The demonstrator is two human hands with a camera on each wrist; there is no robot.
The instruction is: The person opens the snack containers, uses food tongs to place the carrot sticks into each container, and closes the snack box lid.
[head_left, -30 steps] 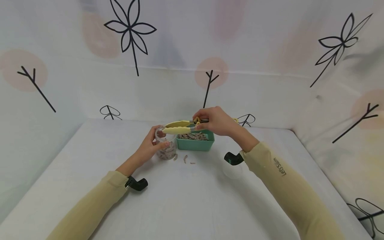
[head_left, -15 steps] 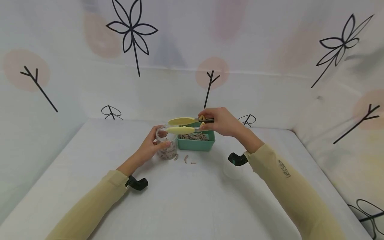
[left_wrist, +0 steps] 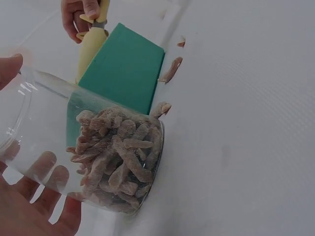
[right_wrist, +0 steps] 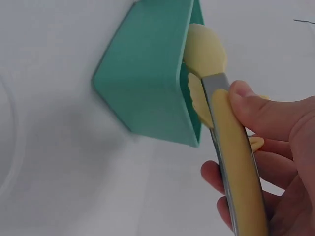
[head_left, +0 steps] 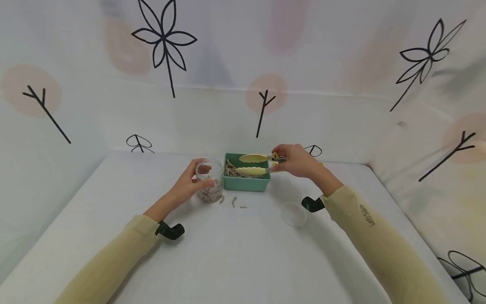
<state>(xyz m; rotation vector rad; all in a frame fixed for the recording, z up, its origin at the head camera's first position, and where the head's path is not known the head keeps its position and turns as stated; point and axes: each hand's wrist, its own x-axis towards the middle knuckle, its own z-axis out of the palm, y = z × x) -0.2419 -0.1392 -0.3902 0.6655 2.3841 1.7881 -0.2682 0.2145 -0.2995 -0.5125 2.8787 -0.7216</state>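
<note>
My left hand (head_left: 185,185) grips a clear jar (head_left: 217,171) upright on the table, its thumb across the front. In the left wrist view, whitish-brown stick-like dried pieces (left_wrist: 118,157) fill the jar's lower part. My right hand (head_left: 299,161) holds yellow-tipped tongs (head_left: 253,158), thumb on one arm and fingers on the other. Their spread tips overlap the open top of a green rectangular box (head_left: 247,185) in the head view. More of the dried pieces (head_left: 230,169) lie inside that box, right beside the jar. Nothing shows between the tongs' tips.
A few loose dried pieces (head_left: 234,202) lie on the white table (head_left: 228,253) in front of the box and jar. A clear round lid (head_left: 293,214) lies flat to the right, below the right wrist. A patterned cloth wall (head_left: 212,114) stands behind the table.
My right hand has moved the tongs rightward from over the jar's mouth to above the green box, and slightly down. The left hand and jar have stayed in place.
</note>
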